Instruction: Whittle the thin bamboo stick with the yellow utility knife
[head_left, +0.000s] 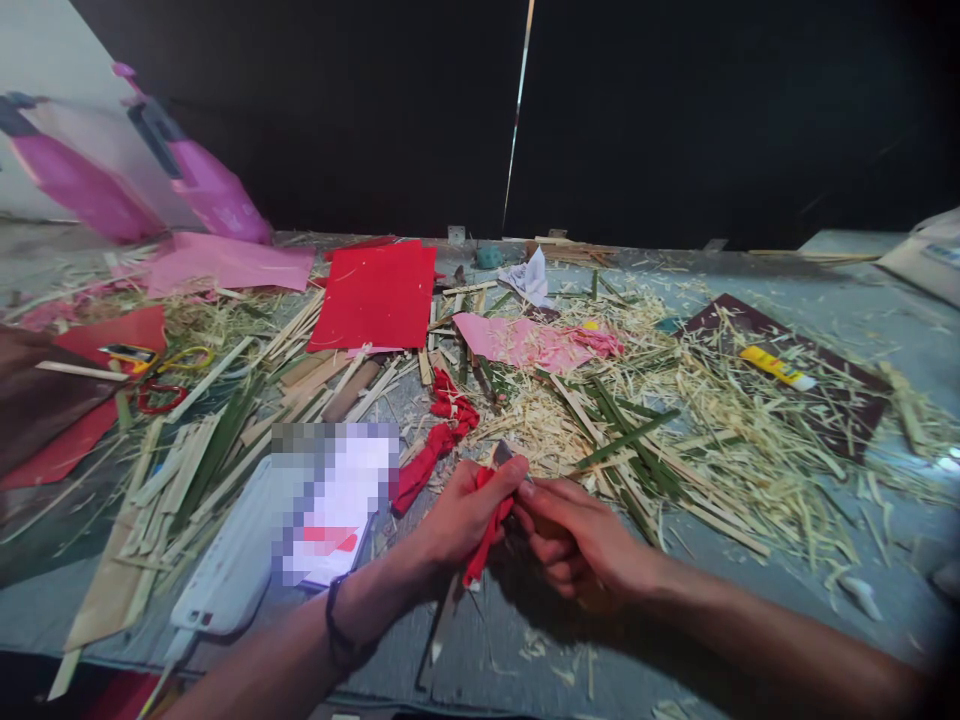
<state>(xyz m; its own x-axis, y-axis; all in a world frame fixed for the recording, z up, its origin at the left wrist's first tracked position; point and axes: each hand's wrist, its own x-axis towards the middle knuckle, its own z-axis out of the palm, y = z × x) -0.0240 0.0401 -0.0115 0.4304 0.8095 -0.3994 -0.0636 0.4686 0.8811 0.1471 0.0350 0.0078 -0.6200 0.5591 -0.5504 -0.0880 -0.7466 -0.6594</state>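
Left hand (pixel 459 515), one, dark wristband at the wrist: thumb and fingers clamped on a narrow red strip (pixel 491 540), paper or cloth, its loose end hanging below the grip. Right hand (pixel 577 530), one: fingers curled, thumb forward, tips meeting the left hand's; whether anything is pinched between them cannot be told. Grey tip (pixel 505 455) of some object, one, showing above the left thumb; identity uncertain. Pale pointed sliver (pixel 445 630), one, under the hands, blade or bamboo unclear.

Location of red strip: between the two hands, above the front of the bench (pixel 386 645).

Left side: lit phone (pixel 337 500), leaning close by a white power bank (pixel 236 555) with cable (pixel 169 660); red-handled scissors (pixel 161 397); utility knife (pixel 129 356).
Beyond: twisted red crepe length (pixel 442 440); red sheets (pixel 375 300); pink sheet (pixel 517 343).
Right side: bamboo shavings (pixel 720 450), heaped; yellow glue tube (pixel 776 368) on a dark sheet (pixel 847 415).

Hazards, as judged: strip could tear under uneven pulling; fingertips could be nicked, should the grey tip prove sharp; left forearm could snag the cable and drag the power bank; shavings could cling to anything glued.
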